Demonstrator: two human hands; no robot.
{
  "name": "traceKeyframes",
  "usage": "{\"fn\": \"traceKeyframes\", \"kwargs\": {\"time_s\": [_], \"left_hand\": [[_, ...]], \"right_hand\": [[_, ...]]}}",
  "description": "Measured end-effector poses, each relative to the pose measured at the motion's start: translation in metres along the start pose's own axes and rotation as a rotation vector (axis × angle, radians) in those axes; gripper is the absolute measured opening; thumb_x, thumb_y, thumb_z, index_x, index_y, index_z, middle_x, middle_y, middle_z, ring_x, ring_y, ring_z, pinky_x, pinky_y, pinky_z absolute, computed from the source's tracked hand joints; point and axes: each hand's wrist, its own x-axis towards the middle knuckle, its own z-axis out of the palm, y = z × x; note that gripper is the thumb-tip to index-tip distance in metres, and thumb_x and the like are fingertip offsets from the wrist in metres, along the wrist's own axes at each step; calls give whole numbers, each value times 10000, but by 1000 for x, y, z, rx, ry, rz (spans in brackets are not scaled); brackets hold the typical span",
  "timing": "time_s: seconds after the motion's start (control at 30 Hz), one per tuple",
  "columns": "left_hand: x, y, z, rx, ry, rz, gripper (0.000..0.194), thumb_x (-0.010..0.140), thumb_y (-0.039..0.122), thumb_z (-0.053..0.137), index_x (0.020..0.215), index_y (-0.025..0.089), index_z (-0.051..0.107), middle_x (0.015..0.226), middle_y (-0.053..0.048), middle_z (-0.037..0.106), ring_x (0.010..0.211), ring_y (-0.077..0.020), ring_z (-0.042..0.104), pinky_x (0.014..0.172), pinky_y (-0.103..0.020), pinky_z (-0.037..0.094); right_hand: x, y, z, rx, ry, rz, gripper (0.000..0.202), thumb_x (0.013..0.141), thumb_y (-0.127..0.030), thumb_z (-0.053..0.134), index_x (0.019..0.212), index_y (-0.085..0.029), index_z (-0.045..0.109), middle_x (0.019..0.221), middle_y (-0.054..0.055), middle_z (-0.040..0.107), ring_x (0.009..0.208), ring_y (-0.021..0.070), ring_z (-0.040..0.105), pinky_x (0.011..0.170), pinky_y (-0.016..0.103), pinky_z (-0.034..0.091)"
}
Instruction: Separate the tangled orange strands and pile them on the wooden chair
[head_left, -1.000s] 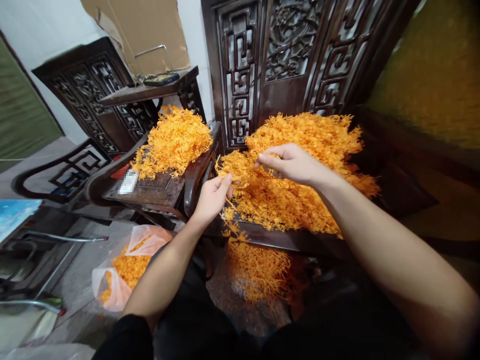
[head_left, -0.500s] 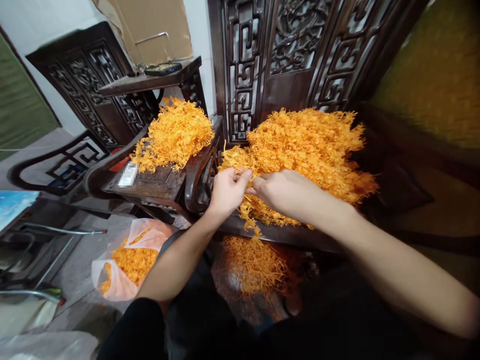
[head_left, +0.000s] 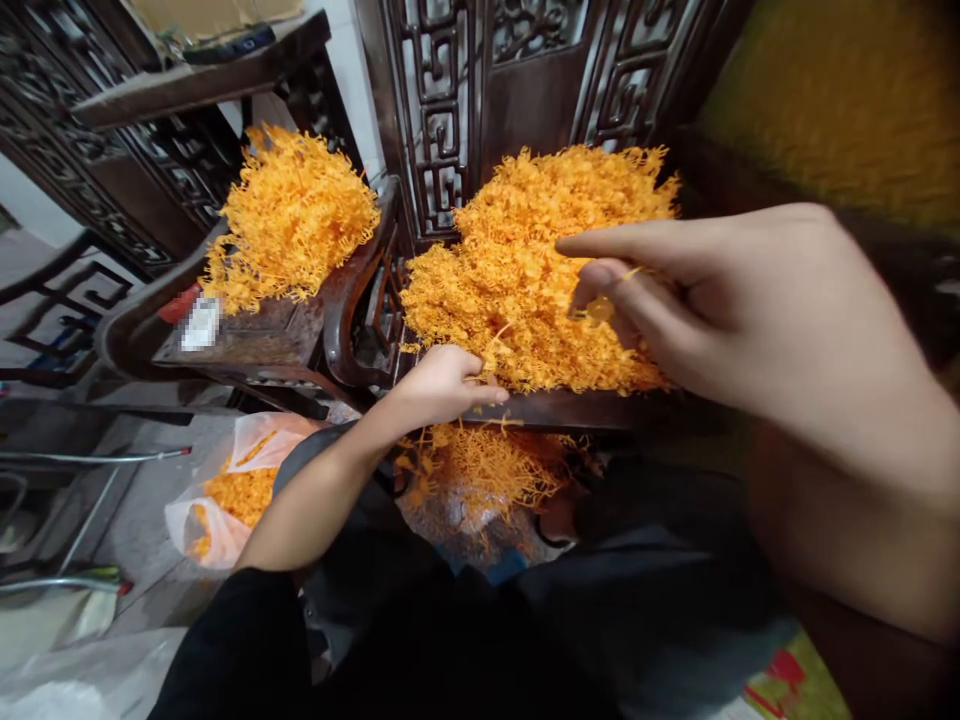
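A large heap of orange, curly, branching plastic-looking pieces (head_left: 540,270) lies on the seat of a dark wooden chair in front of me. My left hand (head_left: 448,383) is closed at the heap's front edge, with a thin orange stem piece (head_left: 498,345) sticking up from its fingers. Much nearer the camera, to the right, my right hand (head_left: 712,300) is raised above the heap. Its thumb and fingers pinch a small orange piece (head_left: 600,308), partly hidden by the fingers, while the index finger points left.
Another orange heap (head_left: 300,220) rests on a carved wooden chair to the left. Below the seat edge, loose orange strands (head_left: 487,465) lie near my legs. A pinkish plastic bag (head_left: 225,535) with orange pieces stands on the floor at left. A wooden armrest (head_left: 352,340) separates the two heaps.
My hands were together over the heap and are now apart. The right has moved right and up towards the camera with a small orange piece; the left is slightly lower. The view has shifted.
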Motion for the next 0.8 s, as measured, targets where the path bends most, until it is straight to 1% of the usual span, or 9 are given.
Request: {"fn": "traceKeyframes", "kwargs": {"time_s": [0.07,0.17,0.23,0.33,0.43,0.53,0.67,0.73,0.8], "left_hand": [[-2,-1,-1,-132,-26,55,460,836,479,767,554,180,558,532,27,421,496,-79,309,522,-290,172],[-6,3,-8,-250,-9,81,557,881,594,698,540,186,533,516,28,398,479,-75,288,510,-287,170],[-9,7,-12,-287,-25,64,571,900,636,654,560,184,572,502,31,404,461,-71,278,495,-282,178],[-9,10,-14,-308,-60,78,564,925,629,612,584,180,603,493,37,404,447,-68,278,486,-272,196],[-7,9,-14,-268,-4,84,565,930,540,620,505,183,516,459,44,362,443,-65,274,490,-267,206],[-7,5,-17,-286,5,71,536,914,528,642,524,172,545,470,33,427,444,-60,294,486,-259,205],[-11,-3,-28,-432,40,13,481,871,599,694,699,150,707,465,49,433,415,-49,247,455,-252,145],[-12,-6,-32,-482,50,-3,495,852,619,714,732,139,734,464,45,442,413,-47,256,448,-247,142],[-10,-9,-34,-520,60,3,517,843,634,722,725,130,735,499,22,506,415,-41,287,444,-239,153]], "right_hand": [[0,5,6,120,-64,61,392,1063,-457,496,1188,-220,781,636,47,603,650,178,588,674,320,401],[5,12,29,269,-196,115,496,1033,-562,504,810,-197,755,531,13,464,524,133,418,581,305,306],[11,14,49,350,-246,131,553,1013,-608,501,703,-193,692,533,13,471,527,130,403,569,300,285],[18,9,72,489,-299,92,474,1004,-584,512,850,-197,739,713,50,666,667,172,564,634,295,368],[21,-1,85,484,-389,66,389,990,-515,560,874,-182,724,800,59,717,703,168,592,661,287,370],[30,6,90,352,-305,120,302,980,-429,594,835,-175,668,727,47,667,647,152,529,645,294,334],[53,48,93,313,-16,248,269,969,-413,632,817,-193,605,701,44,602,653,166,485,645,318,331],[63,68,96,420,59,337,304,960,-454,654,808,-207,562,655,27,550,617,161,457,612,317,332],[70,78,101,662,9,440,312,974,-485,630,842,-220,532,640,15,549,550,146,447,540,299,323]]}}
